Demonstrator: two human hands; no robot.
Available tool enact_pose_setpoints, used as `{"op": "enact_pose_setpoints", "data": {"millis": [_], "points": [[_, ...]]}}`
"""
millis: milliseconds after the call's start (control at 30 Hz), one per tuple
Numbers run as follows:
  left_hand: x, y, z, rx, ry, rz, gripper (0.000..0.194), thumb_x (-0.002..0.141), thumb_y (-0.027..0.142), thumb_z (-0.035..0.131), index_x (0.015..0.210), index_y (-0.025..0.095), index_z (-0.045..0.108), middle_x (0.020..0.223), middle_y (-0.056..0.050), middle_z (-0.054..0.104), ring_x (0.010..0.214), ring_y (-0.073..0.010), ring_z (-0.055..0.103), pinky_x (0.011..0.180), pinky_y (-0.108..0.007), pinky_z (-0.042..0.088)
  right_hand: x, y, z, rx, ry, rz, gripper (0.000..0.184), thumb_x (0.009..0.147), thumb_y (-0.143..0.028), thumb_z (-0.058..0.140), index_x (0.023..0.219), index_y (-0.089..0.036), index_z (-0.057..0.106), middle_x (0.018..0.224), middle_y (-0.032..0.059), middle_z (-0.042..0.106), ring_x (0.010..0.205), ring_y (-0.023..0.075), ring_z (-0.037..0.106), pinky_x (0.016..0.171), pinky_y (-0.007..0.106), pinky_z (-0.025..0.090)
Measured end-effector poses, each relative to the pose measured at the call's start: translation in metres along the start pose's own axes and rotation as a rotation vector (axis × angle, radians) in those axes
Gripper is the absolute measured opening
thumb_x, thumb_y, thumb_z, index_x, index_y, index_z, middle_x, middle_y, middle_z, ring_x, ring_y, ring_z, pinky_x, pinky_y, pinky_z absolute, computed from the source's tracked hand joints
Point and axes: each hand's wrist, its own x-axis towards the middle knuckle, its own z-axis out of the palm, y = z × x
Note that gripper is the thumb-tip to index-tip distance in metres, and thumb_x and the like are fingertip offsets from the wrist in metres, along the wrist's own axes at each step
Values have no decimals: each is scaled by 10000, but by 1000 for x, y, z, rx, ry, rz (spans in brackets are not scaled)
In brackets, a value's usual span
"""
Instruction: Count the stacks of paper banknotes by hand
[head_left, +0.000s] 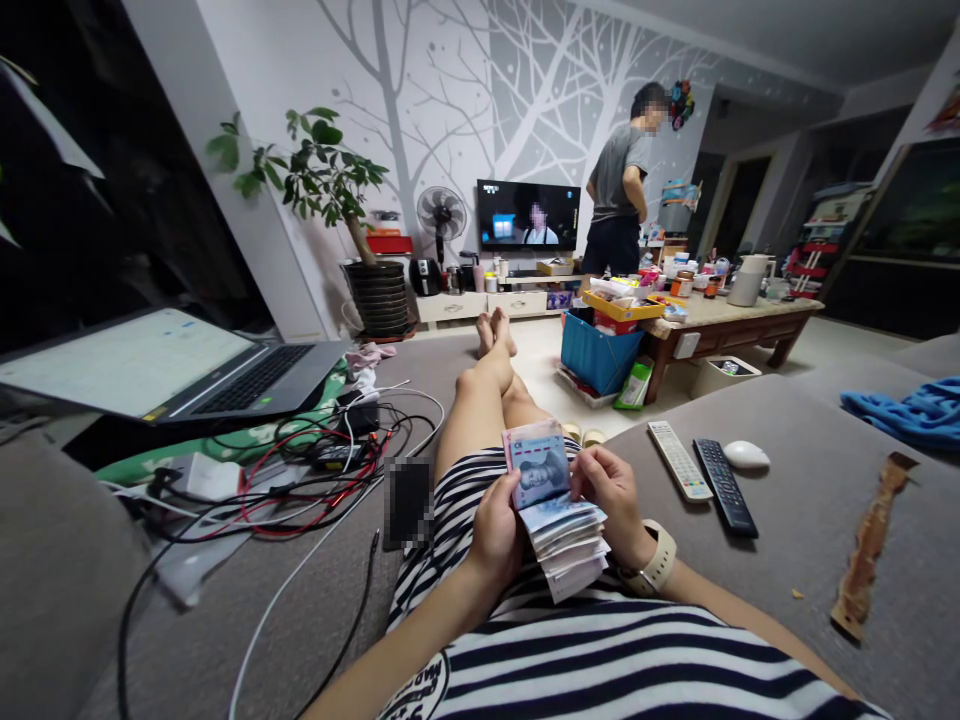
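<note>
A stack of banknotes (541, 472) is held above my lap, its upper part upright and its lower part folded down toward me in a loose fan. The front note is bluish with a printed portrait; a pinkish edge shows behind it. My left hand (498, 525) grips the stack along its left side, thumb on the front. At the right edge, my right hand (609, 497) has its fingers pinched together by the upper notes; exactly what lies between the fingertips is partly hidden. A pale watch (651, 560) is on my right wrist.
Left on the sofa (315, 590) are a laptop (247, 380), tangled cables (300, 470) and a dark pixelated item (407, 503). Right lie two remotes (726, 488), a white mouse (746, 455) and a brown strip (870, 550). A person (621, 185) stands beyond a cluttered table (720, 318).
</note>
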Motion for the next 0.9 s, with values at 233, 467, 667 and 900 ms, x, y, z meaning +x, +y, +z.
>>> {"op": "enact_pose_setpoints", "data": {"millis": [233,467,667,900], "points": [[-9,21,12,-105,179,-179,211,751,437,684,807,236,660,920,-38,731,1351,-359,510,1019,-605,499,4,2,-1,-38,72,-34,326,774,-451,765,694,-187,594,570,-41,535,533,117,453,541,252,366],[-13,32,21,-121,139,-195,219,699,410,745,772,217,673,856,-20,751,1270,-378,579,958,-527,536,6,-1,0,-88,76,-43,374,782,-498,727,649,-188,565,580,-40,489,546,117,413,537,253,350],[-9,29,18,-80,204,-181,210,668,433,744,684,237,671,679,-3,720,1050,-343,695,905,-466,553,5,-2,0,-70,52,-32,371,803,-470,711,629,-184,552,573,-45,466,547,110,377,534,246,330],[-3,19,11,-94,286,-136,143,758,350,641,677,241,687,715,14,725,928,-268,716,908,-429,540,3,-4,0,-36,9,-52,337,828,-439,696,648,-179,579,583,-37,492,554,114,392,543,248,337]]}}
